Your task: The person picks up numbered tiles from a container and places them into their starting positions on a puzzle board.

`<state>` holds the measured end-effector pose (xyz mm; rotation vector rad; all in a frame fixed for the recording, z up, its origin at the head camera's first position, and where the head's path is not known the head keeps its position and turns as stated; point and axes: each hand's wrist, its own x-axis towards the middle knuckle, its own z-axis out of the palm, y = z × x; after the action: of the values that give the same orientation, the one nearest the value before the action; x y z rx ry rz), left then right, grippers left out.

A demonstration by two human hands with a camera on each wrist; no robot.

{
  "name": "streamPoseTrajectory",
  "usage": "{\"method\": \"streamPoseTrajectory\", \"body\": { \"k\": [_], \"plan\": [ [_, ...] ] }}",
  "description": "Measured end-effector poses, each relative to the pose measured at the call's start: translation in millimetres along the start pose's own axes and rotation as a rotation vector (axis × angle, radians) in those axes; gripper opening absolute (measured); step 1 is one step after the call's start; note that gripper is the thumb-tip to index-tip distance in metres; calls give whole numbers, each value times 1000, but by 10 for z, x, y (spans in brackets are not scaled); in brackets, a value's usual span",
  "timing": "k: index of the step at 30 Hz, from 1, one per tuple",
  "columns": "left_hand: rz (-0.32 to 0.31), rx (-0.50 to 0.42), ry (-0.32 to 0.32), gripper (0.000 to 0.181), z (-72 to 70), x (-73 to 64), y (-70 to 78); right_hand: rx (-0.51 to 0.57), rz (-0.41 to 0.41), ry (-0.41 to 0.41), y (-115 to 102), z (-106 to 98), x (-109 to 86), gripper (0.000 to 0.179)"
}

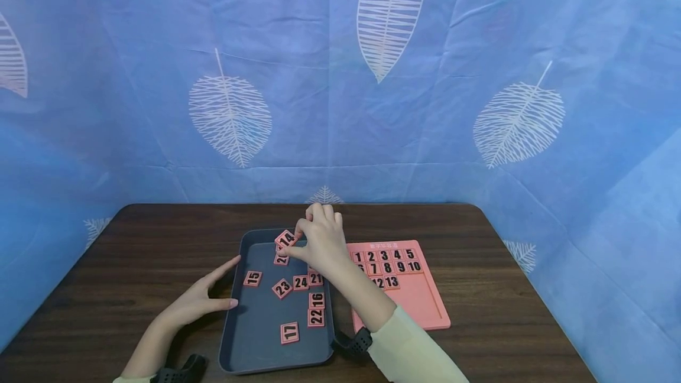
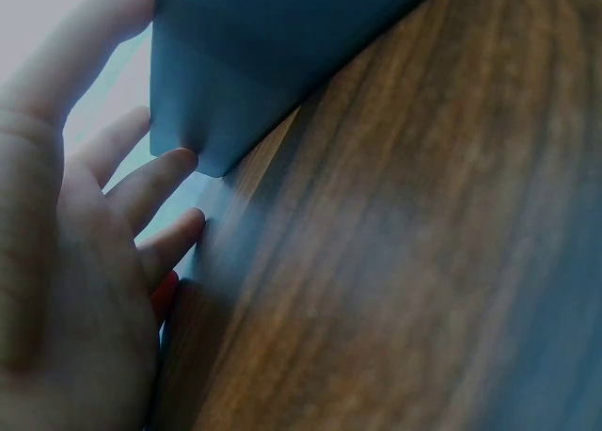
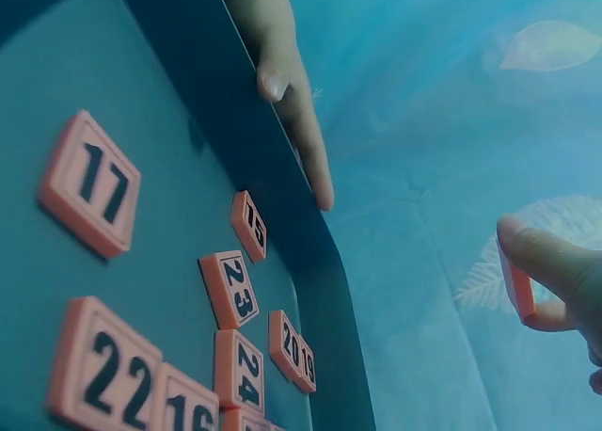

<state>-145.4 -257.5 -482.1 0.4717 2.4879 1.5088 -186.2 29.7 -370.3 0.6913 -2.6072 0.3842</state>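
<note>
My right hand (image 1: pixel 323 244) pinches a pink number tile marked 14 (image 1: pixel 286 239) between thumb and index finger, over the far end of a dark grey tray (image 1: pixel 250 344). The right wrist view shows that tile (image 3: pixel 515 282) edge-on, raised above the tray's rim. Straight fingers of my left hand (image 1: pixel 194 300) rest against the tray's left wall; the left wrist view has its fingertips at the tray's outer side (image 2: pixel 254 64). Loose tiles lie in the tray, among them 15 (image 1: pixel 252 278), 23 (image 1: pixel 282 288), 17 (image 3: pixel 94 186) and 22 (image 3: pixel 108 370).
Right of the tray lies a pink board (image 1: pixel 420 306) with rows of numbered tiles at its far end; my right forearm hides part of its left side. Both rest on a dark wooden table (image 1: pixel 489 336). A blue leaf-patterned cloth (image 1: pixel 319 75) hangs behind.
</note>
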Motion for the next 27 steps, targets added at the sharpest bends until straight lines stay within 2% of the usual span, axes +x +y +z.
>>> {"method": "streamPoseTrajectory", "body": {
  "k": [8, 20, 27],
  "plan": [
    [-12, -5, -5, 84, -3, 4, 7, 121, 74, 129, 144, -112, -307, 42],
    [2, 9, 2, 85, -6, 15, 14, 109, 234, 171, 539, -170, -754, 41],
    [-2, 4, 10, 84, -11, 27, -3, 97, 270, 221, 828, -148, -988, 41]
  ]
}}
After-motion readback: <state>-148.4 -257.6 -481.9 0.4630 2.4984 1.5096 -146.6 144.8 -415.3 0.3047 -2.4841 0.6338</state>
